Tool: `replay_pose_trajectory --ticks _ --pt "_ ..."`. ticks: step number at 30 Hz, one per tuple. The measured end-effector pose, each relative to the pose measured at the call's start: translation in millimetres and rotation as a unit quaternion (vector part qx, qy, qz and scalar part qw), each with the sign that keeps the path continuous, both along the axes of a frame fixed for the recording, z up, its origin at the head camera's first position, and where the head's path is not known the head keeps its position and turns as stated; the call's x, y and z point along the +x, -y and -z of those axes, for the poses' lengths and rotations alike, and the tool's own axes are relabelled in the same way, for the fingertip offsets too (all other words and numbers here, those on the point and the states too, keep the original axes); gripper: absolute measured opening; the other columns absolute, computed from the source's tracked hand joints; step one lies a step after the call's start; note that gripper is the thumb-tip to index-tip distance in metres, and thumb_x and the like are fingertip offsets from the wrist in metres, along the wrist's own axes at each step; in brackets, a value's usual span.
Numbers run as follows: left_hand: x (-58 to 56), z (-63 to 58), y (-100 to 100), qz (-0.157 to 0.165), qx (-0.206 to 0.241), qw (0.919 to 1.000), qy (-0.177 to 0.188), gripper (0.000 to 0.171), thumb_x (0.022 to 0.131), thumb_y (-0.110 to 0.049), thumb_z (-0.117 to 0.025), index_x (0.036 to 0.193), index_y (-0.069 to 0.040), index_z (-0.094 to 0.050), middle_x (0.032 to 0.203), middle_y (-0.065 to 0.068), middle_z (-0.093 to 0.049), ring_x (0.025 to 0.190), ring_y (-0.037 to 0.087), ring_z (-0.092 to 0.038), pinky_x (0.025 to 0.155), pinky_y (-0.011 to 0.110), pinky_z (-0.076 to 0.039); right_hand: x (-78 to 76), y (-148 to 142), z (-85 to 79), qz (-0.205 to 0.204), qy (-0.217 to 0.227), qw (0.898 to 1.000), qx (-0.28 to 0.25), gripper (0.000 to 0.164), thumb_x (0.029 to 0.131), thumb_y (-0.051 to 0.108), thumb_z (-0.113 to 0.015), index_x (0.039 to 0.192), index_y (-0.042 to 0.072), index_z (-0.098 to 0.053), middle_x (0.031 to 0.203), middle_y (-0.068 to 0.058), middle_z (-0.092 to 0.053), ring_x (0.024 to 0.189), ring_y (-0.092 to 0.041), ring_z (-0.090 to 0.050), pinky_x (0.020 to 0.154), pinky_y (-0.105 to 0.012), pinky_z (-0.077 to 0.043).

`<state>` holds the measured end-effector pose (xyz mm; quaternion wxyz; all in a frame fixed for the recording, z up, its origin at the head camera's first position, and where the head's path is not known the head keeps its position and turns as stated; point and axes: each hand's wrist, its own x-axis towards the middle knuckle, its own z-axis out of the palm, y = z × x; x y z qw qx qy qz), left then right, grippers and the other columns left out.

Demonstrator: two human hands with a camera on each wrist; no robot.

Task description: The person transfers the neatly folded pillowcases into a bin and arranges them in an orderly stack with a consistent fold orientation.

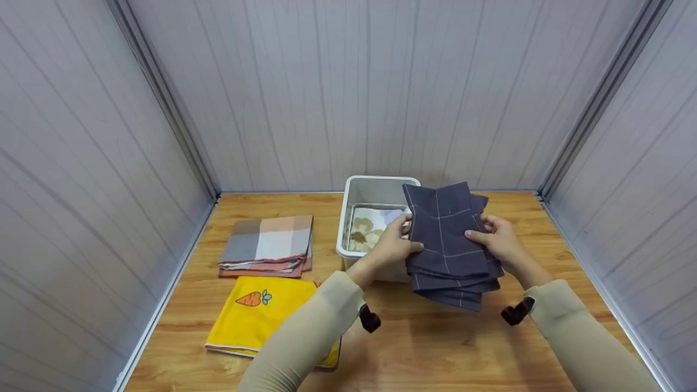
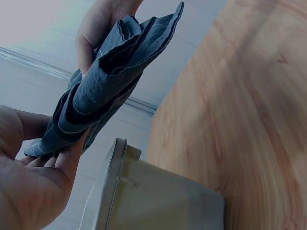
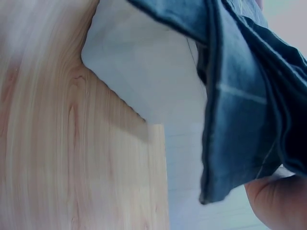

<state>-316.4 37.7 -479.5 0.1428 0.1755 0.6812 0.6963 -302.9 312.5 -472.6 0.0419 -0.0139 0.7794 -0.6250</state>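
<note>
A dark grey cloth with thin white lines [image 1: 449, 234], folded into several layers, is held up above the table by both hands. My left hand [image 1: 391, 245] grips its left edge, thumb on the front face and fingers behind. On the opposite edge my right hand [image 1: 502, 245] pinches it the same way. In the left wrist view the folded layers of the cloth [image 2: 103, 88] show edge-on between the two hands. Behind the left hand stands a white bin [image 1: 342, 228], partly covered by the cloth. Inside it lies a folded floral cloth [image 1: 367, 223].
Left of the bin, a folded checked cloth [image 1: 269, 242] lies on the wooden table [image 1: 435, 348]. In front of it is a folded yellow cloth with a carrot print [image 1: 261, 316], partly hidden by the left sleeve [image 1: 310, 332]. Pale panel walls [image 1: 370, 98] enclose the table's back and sides.
</note>
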Motion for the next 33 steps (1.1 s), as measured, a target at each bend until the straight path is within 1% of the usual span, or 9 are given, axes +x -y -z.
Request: replay_pose_trajectory --ticks 3,5,8,12,14,19,23,27,33 --pt "-0.9 -0.5 6 -0.003 -0.007 1.0000 0.000 0.066 0.087 0.017 -0.065 0.149 0.003 -0.048 0.135 0.031 -0.071 0.112 0.034 -0.076 0.089 0.038 -0.066 -1.1 4 -0.8 -0.008 -0.003 1.000 -0.009 0.038 0.103 0.006 -0.072 0.135 -0.007 -0.055 0.096 0.012 -0.078 0.080 -0.006 -0.076 0.072 -0.025 -0.064" --pt "-1.2 -1.1 10 -0.004 -0.009 0.9999 0.007 0.067 0.088 0.016 -0.065 0.150 0.002 -0.048 0.135 0.030 -0.070 0.112 0.034 -0.075 0.089 0.039 -0.066 -1.8 7 -1.7 -0.014 0.000 1.000 -0.014 0.039 0.103 0.006 -0.071 0.136 -0.006 -0.054 0.098 0.012 -0.078 0.081 -0.007 -0.077 0.073 -0.026 -0.064" --pt "-1.9 -2.4 16 -0.004 -0.003 0.9998 0.018 0.067 0.089 0.017 -0.064 0.152 0.001 -0.047 0.138 0.030 -0.069 0.113 0.034 -0.075 0.090 0.041 -0.066 -3.3 12 -3.2 -0.025 0.002 1.000 -0.019 0.043 0.104 0.006 -0.070 0.140 -0.009 -0.052 0.101 0.010 -0.078 0.084 -0.008 -0.078 0.075 -0.026 -0.065" --pt "-3.8 -3.9 23 -0.009 -0.005 0.9998 0.017 0.070 0.089 0.017 -0.064 0.155 0.003 -0.044 0.139 0.032 -0.067 0.115 0.035 -0.074 0.091 0.041 -0.066 -5.0 19 -5.6 -0.031 0.003 0.999 -0.021 0.049 0.104 0.004 -0.070 0.145 -0.013 -0.048 0.101 0.010 -0.078 0.085 -0.007 -0.078 0.076 -0.026 -0.065" --pt "-4.6 -4.6 27 -0.014 -0.011 0.9998 0.012 0.072 0.088 0.017 -0.065 0.155 0.004 -0.044 0.139 0.033 -0.068 0.115 0.035 -0.074 0.091 0.040 -0.066 -6.1 22 -6.4 -0.032 0.001 0.999 -0.022 0.048 0.104 0.003 -0.069 0.144 -0.013 -0.049 0.100 0.010 -0.078 0.084 -0.007 -0.078 0.076 -0.025 -0.065" --pt "-5.5 -7.2 37 -0.020 -0.016 0.9996 0.011 0.071 0.088 0.017 -0.065 0.155 0.004 -0.044 0.140 0.033 -0.067 0.116 0.036 -0.074 0.092 0.041 -0.066 -10.2 31 -7.7 -0.036 -0.010 0.999 -0.026 0.038 0.103 0.001 -0.069 0.135 -0.012 -0.054 0.097 0.010 -0.078 0.082 -0.007 -0.077 0.074 -0.025 -0.064" --pt "-6.6 -9.1 45 -0.026 -0.015 0.9994 0.016 0.069 0.089 0.018 -0.064 0.154 0.003 -0.046 0.140 0.032 -0.067 0.115 0.037 -0.075 0.091 0.042 -0.066 -13.8 38 -10.0 -0.041 -0.012 0.999 -0.020 0.039 0.102 0.001 -0.070 0.135 -0.012 -0.055 0.097 0.008 -0.078 0.082 -0.007 -0.077 0.075 -0.025 -0.064" --pt "-7.3 -11.6 54 -0.034 -0.021 0.9991 0.012 0.068 0.089 0.018 -0.064 0.153 0.003 -0.047 0.137 0.032 -0.069 0.109 0.033 -0.076 0.088 0.041 -0.067 -17.3 45 -12.0 -0.047 -0.004 0.999 -0.013 0.042 0.102 0.002 -0.070 0.137 -0.013 -0.053 0.097 0.006 -0.077 0.083 -0.007 -0.076 0.076 -0.025 -0.064" --pt "-10.0 -13.0 64 -0.037 -0.020 0.9989 0.019 0.068 0.090 0.017 -0.063 0.153 0.002 -0.046 0.136 0.030 -0.070 0.101 0.025 -0.075 0.085 0.038 -0.067 -23.1 55 -15.0 -0.057 -0.001 0.998 -0.009 0.035 0.101 -0.001 -0.069 0.132 -0.010 -0.055 0.096 0.006 -0.076 0.083 -0.006 -0.075 0.077 -0.024 -0.063"
